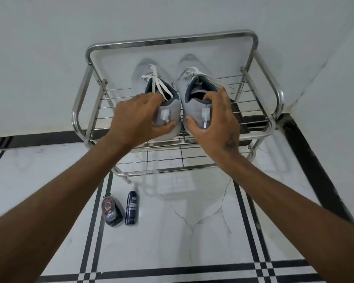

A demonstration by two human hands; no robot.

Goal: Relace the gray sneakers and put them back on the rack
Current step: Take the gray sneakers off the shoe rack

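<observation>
Two gray sneakers with white laces sit side by side over the top shelf of a steel shoe rack (260,64), toes toward the wall. My left hand (135,119) grips the heel of the left sneaker (145,74), fingers inside the collar and thumb under the heel. My right hand (217,119) grips the heel of the right sneaker (189,68) the same way. Loose white lace ends hang over both shoe openings. Whether the soles rest on the shelf wires is hidden by my hands.
A dark flat object (245,121) lies on the rack's shelf to the right of the shoes. On the white marble floor in front of the rack lie a black shoe-polish bottle (111,211) and a dark blue bottle (131,209). A white wall stands behind the rack.
</observation>
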